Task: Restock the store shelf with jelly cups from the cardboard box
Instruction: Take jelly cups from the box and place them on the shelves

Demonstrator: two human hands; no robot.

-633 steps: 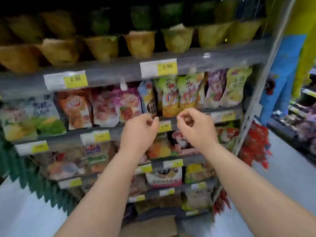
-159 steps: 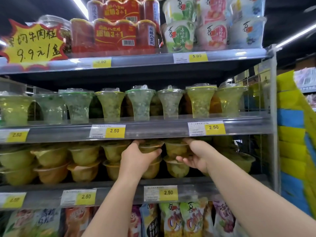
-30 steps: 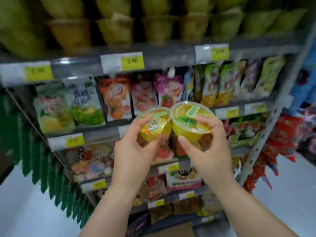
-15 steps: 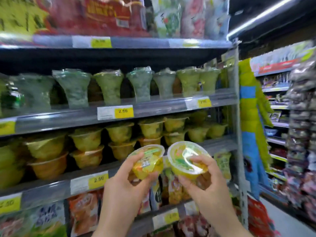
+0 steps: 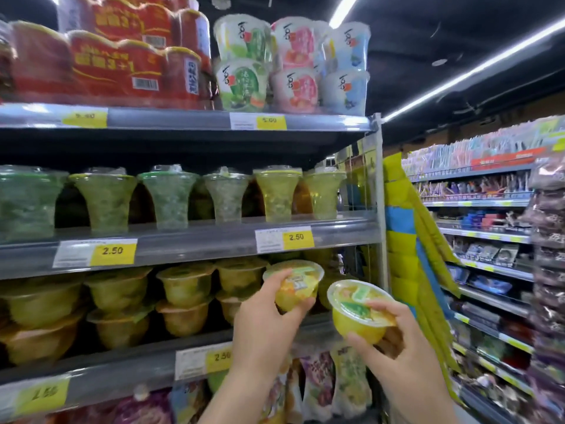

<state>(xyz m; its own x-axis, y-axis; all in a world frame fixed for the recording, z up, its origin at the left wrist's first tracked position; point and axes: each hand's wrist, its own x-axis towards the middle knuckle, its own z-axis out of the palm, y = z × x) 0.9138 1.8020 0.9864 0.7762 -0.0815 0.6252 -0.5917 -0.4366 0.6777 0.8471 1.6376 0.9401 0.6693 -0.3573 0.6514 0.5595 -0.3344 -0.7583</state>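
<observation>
- Supermarket shelving filled the view ahead of me, and a second aisle of stocked racks ran off to my right.
- The grey metal shelf with yellow price tags point(image 5: 122, 371) was the one I was filling. Squat translucent yellow-green jelly cups point(image 5: 183, 298) stood on it, stacked two high.
- My left hand point(image 5: 266, 328) gripped a small yellow plastic jelly cup with a printed film lid point(image 5: 295, 286). The fingers were curled under its base and the thumb lay across the lid's rim.
- That cup hung at the mouth of the shelf, level with the upper layer of the stacks and just right of the last full pile. It was tipped so that the lid faced me and the base pointed inward.
- My right hand point(image 5: 406, 362) was clamped round a second yellow jelly cup with a green-printed lid point(image 5: 357, 313), thumb on the lid and fingers beneath.
- This second cup sat lower and further right, in front of the shelf edge and just beside the first. I could not tell whether their rims touched.
- The shelf's right end lay ahead and a little left of both cups, and the left hand was the nearer to it. I judged that its cup should go in first, tipped back level so it could sit on the cups below.
- Both forearms reached up and forward, wrists bent back.
- No cardboard box was in view.
</observation>
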